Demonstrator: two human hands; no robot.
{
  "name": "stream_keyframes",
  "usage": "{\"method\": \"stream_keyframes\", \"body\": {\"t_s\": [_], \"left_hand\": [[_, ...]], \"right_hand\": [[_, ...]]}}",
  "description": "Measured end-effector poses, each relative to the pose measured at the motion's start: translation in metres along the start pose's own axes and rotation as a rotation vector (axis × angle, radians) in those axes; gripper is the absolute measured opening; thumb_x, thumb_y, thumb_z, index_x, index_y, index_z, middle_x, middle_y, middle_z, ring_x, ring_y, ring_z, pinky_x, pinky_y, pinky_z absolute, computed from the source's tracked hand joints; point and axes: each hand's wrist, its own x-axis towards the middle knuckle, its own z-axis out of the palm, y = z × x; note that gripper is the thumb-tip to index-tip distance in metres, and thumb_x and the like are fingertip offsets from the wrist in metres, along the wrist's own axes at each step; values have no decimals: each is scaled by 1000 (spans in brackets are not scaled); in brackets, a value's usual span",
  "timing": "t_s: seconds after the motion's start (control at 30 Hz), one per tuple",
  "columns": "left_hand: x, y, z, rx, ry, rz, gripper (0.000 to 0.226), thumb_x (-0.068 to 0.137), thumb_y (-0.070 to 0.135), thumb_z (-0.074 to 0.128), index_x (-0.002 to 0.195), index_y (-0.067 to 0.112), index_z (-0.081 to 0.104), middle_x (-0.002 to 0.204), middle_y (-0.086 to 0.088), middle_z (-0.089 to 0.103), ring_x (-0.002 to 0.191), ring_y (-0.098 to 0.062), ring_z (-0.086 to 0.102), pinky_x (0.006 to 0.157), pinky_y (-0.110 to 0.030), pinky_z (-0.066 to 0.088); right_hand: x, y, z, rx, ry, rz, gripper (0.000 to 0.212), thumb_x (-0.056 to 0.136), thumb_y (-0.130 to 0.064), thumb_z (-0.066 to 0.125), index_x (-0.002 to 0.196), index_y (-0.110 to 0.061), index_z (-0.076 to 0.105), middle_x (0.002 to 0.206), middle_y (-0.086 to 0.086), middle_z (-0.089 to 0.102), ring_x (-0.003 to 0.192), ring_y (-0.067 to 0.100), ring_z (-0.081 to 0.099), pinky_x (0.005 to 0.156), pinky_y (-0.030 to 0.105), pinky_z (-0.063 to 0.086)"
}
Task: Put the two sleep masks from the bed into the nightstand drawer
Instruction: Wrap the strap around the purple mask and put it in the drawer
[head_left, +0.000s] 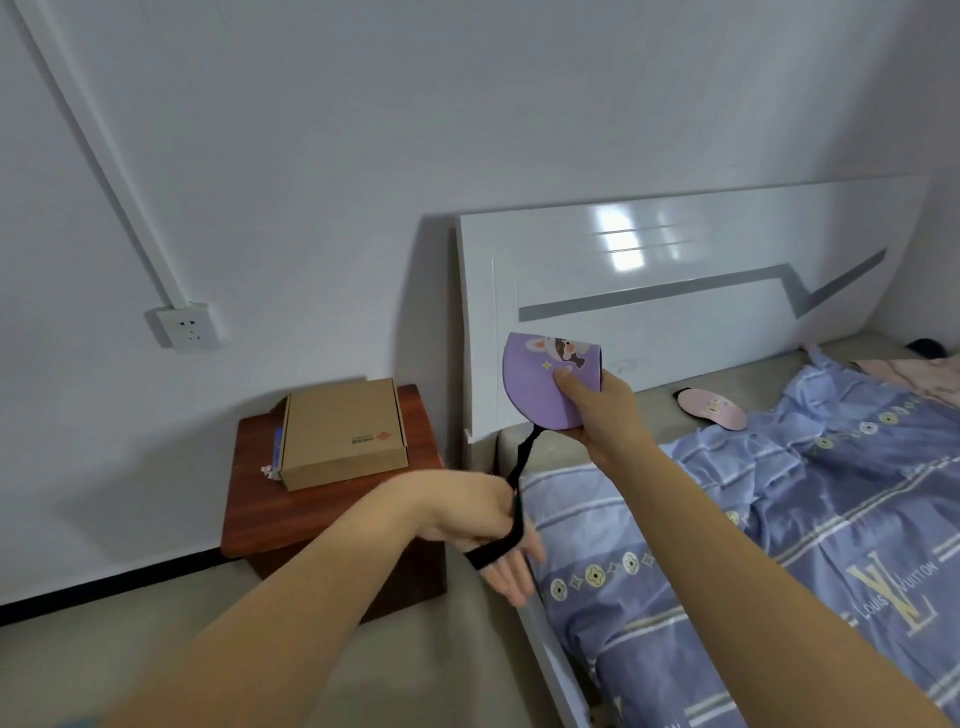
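A purple mask (540, 387), folded in half with a cartoon print on its face, is held up in front of the headboard (675, 291), pinched at its right edge by the right hand (602, 410), thumb on the front. Its black strap (511, 499) hangs down from the lower edge and is gripped in the left hand (488, 525), whose fingers are partly spread below the band; the strap's loose end is draped across the palm. A pink mask (711, 410), flat and oval with a small print, is seen on the bare mattress (649, 410) near the head edge, just beside the upper edge of the blue quilt (779, 545), well apart from both hands. The quilt is soft, creased and striped, with printed lettering; its right part is cut off by the frame. Pink cloth (930, 379) and a dark object at the far right corner are too cropped to make out. The nightstand (332, 514), of reddish-brown wood, is set against the wall left of the bed, with a narrow gap between them. A flat cardboard box (343, 434) covers most of the back of its top, leaving the front edge bare; something blue is tucked under the box's left side. The drawer front is hidden behind the left forearm. Open floor lies before the nightstand.
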Motion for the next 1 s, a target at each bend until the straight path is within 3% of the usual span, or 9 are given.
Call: {"method": "stream_keyframes", "body": {"t_s": [0.07,0.13,0.23,0.4,0.6,0.7,0.77,0.83,1.0], "left_hand": [[17,-11,-3,243,441,-99,33,90,19,55,116,-2,54,121,-23,62,95,-28,64,74,-26,54],[21,-16,-12,225,851,70,70,85,16,63,143,7,26,144,-10,41,125,-23,49,99,-25,42],[22,-2,-27,382,1079,464,89,84,9,61,148,23,0,156,8,2,142,3,1,107,-2,13],[1,8,-32,919,994,658,64,80,1,50,138,27,41,155,0,10,144,-19,0,117,-30,2],[-14,22,-9,1189,868,968,41,87,13,43,121,25,61,145,-19,41,141,-26,23,119,-41,12],[1,22,-2,1416,723,656,42,92,24,47,133,19,50,152,-14,32,145,-27,18,121,-44,10],[18,27,-5,1420,719,396,51,94,29,44,143,16,34,157,-8,23,146,-21,14,121,-42,8],[14,33,-6,1354,698,364,51,95,23,44,144,15,31,157,-9,20,145,-20,16,121,-39,10],[-27,12,-5,1246,716,913,43,77,-2,48,109,17,70,130,-18,59,120,-32,56,96,-39,52]], "right_hand": [[-2,3,4,-53,-9,-14,26,90,-18,58,114,-9,58,112,15,64,97,29,64,66,35,58],[-3,11,7,-16,6,10,23,90,-16,57,112,-11,57,109,12,64,93,25,64,64,33,59],[-1,15,5,135,-18,164,26,90,-8,55,116,-1,55,103,15,64,86,25,65,62,32,58],[-3,2,-11,-34,-418,362,16,89,-15,58,98,-2,62,64,1,71,54,7,65,45,16,50],[2,-11,-20,-367,-724,199,39,83,-17,66,120,-25,56,111,15,67,101,30,66,86,40,54],[-3,-19,-15,-526,-918,151,17,81,-20,62,96,-24,67,94,3,71,90,13,68,79,25,57],[-7,-19,-10,-548,-932,127,12,81,-20,56,86,-24,66,78,-8,72,77,4,67,68,19,54],[-7,-13,-3,-537,-836,10,22,83,-11,49,76,-23,67,66,-8,68,67,11,63,61,24,49],[-2,2,2,-504,-611,-220,17,85,-3,45,79,5,58,71,11,61,68,21,56,65,32,48]]}}
